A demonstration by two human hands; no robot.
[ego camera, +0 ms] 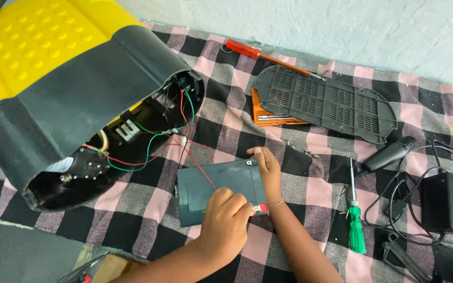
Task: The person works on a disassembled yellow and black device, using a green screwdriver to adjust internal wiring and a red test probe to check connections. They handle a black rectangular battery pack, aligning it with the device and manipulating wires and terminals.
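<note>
Battery (218, 191): flat dark grey block, lying on the checked cloth (310, 173) just beside the open underside of the toy car (69, 99). A red wire (197, 165) runs from the car's cavity across the battery top.

Left hand (226, 222): on the battery's near right corner, fingers curled over a small red terminal (260, 208); pinching at it, though whether it is truly gripped cannot be told.

Right hand (267, 167): clasped over the battery's right edge, fingertips on the far corner, steadying the block.

Toy car: yellow body, black shell, tipped on its side; red, green and black wires visible inside.

Grille plate (326, 102): black, slotted, lying flat at upper right, partly over an orange case (268, 112).

Red screwdriver (268, 56): beyond the plate, near the wall.

Green screwdriver (355, 215): right of the hands, tip pointing away.

Adapter (445, 202): black box with cables, far right, beside a black plug handle (389, 154).
</note>
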